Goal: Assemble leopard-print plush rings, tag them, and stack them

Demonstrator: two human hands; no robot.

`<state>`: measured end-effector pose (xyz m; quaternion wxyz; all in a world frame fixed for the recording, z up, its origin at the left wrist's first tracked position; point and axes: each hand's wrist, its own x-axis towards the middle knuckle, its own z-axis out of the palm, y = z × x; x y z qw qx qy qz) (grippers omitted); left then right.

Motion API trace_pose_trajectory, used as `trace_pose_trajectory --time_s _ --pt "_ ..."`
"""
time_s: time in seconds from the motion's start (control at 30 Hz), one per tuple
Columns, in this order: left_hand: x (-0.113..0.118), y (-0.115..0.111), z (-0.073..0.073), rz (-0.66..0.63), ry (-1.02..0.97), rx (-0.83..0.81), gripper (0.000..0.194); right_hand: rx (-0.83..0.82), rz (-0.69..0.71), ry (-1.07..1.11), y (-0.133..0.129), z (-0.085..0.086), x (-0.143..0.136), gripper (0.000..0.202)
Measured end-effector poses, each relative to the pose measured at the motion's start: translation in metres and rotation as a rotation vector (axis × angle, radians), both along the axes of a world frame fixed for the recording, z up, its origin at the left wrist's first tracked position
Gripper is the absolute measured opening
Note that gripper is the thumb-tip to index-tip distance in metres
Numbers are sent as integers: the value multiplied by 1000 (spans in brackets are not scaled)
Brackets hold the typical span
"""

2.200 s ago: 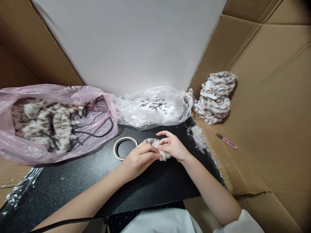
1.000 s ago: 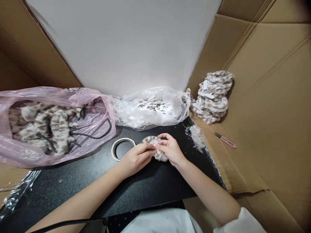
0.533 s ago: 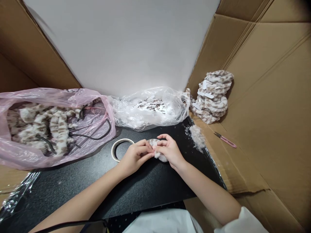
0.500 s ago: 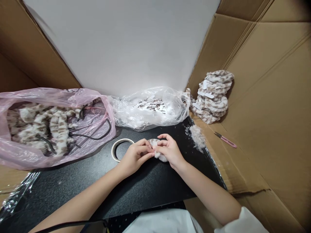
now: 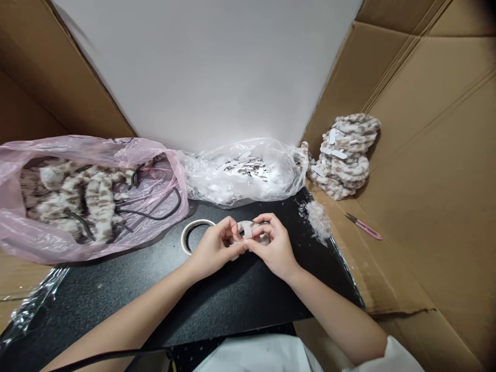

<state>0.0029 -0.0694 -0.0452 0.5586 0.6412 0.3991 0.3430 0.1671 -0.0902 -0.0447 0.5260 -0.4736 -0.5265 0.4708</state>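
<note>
Between my two hands, over the middle of the black table, is a small brown-and-white furry band with a white paper label across it. My left hand pinches its left side, thumb and fingers closed. From the right, my right hand grips it too, the thumb tip meeting my left thumb below the label and the fingers curled over the top. Much of the band is hidden behind my fingers. Just left of my left hand lies a roll of white tape, partly covered by that hand.
A pink plastic bag of furry pieces and dark cords sits left. Behind is a clear bag of paper labels. At right stand a stack of furry bands, loose fluff and pink-handled snips. Cardboard walls flank the black table.
The furry band has been turned in my hands, and its lower end no longer hangs out below my right fingers. My left fingers are more curled. The whole view has shifted slightly.
</note>
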Motion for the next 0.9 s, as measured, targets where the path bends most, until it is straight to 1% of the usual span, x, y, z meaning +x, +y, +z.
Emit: trace_pose_trajectory --time_s 0.07,0.17,0.2,0.27,0.37,0.43,0.53,0.63,0.7,0.8,0.83,0.9 --pt "-1 1 1 0 -2 5 21 102 4 -103 -3 -1 1 34" --pt "-2 2 2 -33 180 116 13 250 20 -282 -4 -4 3 27" --pt "-3 3 3 -44 250 159 14 292 20 -333 -3 -4 5 25" --pt "-3 3 4 -59 350 228 22 376 19 -415 -2 -5 7 20" --pt "-3 3 4 -56 399 273 26 492 35 -496 1 -5 9 20" --pt "-4 4 3 -58 380 254 25 543 50 -527 3 -6 9 22" --pt "-4 4 1 -47 303 184 23 632 60 -565 4 -7 11 23" --pt "-5 4 -1 -14 246 157 22 720 73 -577 5 -9 12 24" --pt "-5 2 -1 30 233 182 21 735 78 -570 4 -9 13 24" --pt "-4 0 -1 102 183 210 14 718 85 -565 4 -10 14 23" --pt "-3 -1 -1 112 139 187 13 710 85 -565 4 -10 14 23" --pt "-1 -1 -1 92 6 62 19 691 85 -567 4 -10 14 23"
